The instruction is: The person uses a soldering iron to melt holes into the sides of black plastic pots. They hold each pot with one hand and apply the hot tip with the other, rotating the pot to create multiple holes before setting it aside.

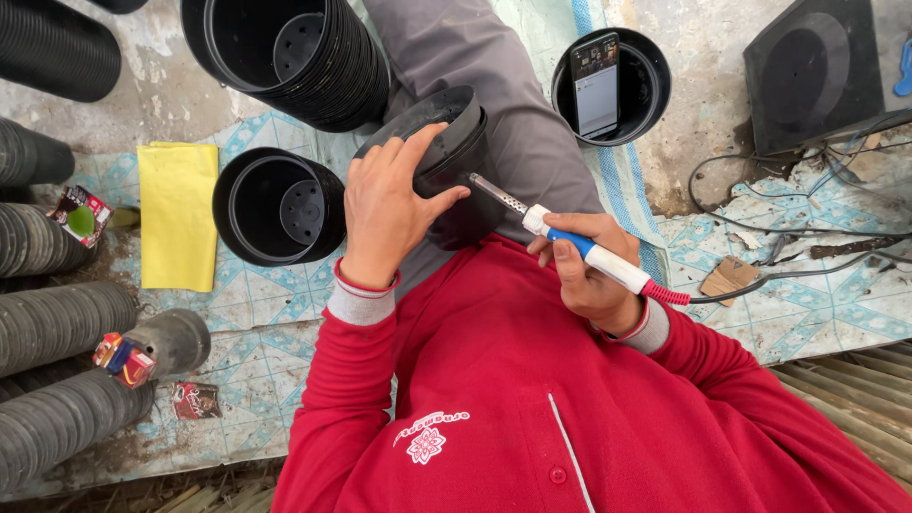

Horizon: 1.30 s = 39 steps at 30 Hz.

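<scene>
Rough grey concrete ground (708, 104), partly covered by a worn mat with a pale blue tile pattern (249, 294), forms the work surface, seen from above over a red zip-front top (513, 399) and grey trousers (513, 104).

Containers: a round black plastic nursery pot (454, 157) lies tilted on the lap, its open mouth turned up and to the left. A similar black pot (278, 206) stands upright on the mat just left of it, showing only its ridged base inside. Behind it lies a thick nested stack of black pots (294, 57) with its mouth facing the camera. A further black pot (635, 87) to the right of the leg holds a smartphone with a lit screen (596, 84) leaning against its wall. Long ribbed rows of nested black pots (57, 323) lie along the left edge.

Hands: the left hand (385, 214) grips the tilted pot by its rim and side, thumb against the wall. The right hand (589, 271) is closed around the blue-and-white handle of a soldering iron (570, 239), whose perforated metal shaft meets the pot's side; a red strain relief and black cable trail to the right.

Also shown: a folded yellow plastic sheet (178, 214) lying flat on the mat, small printed wrappers (123, 359), loose dark cables (807, 180) and a black square-based object (817, 62) at upper right.
</scene>
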Available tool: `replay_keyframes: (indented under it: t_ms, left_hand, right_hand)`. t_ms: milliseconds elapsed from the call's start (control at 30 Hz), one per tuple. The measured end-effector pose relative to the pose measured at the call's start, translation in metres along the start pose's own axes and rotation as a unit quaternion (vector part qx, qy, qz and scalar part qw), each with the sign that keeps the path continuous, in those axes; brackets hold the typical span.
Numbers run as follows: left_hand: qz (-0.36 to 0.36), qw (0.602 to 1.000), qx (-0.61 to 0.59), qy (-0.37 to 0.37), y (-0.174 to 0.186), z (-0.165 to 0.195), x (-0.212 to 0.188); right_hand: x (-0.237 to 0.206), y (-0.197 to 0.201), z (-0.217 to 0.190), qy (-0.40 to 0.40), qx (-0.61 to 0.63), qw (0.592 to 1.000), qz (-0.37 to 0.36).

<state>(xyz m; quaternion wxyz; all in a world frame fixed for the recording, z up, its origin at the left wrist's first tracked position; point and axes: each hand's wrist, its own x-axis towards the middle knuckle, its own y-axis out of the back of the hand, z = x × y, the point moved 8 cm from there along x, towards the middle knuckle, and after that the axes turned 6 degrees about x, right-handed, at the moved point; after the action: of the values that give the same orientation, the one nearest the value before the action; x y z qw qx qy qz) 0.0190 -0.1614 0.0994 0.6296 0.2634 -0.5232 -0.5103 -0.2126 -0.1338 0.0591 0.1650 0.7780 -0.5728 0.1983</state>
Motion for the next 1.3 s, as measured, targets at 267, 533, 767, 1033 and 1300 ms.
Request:
replay_keyframes:
  t_ms: [267, 533, 767, 1033, 1300]
  left_hand:
    - [0.011, 1.0, -0.006, -0.001, 0.0, 0.004, 0.0]
    - [0.006, 1.0, -0.01, 0.002, -0.002, 0.004, 0.0]
    - [0.001, 1.0, -0.019, -0.01, -0.005, 0.004, -0.003]
    - [-0.018, 0.999, -0.021, -0.017, -0.01, 0.004, -0.006]
    - [-0.013, 0.999, -0.017, -0.024, -0.01, 0.001, -0.008]
  right_hand:
    - [0.002, -0.003, 0.004, -0.005, -0.008, 1.0, -0.001]
    - [0.005, -0.003, 0.003, -0.013, -0.032, 0.999, 0.006]
    - [0.012, -0.009, -0.011, 0.015, -0.129, 0.991, -0.024]
    - [0.015, -0.018, -0.021, 0.078, -0.171, 0.982, -0.012]
    - [0.017, -0.023, -0.016, 0.075, -0.15, 0.986, -0.016]
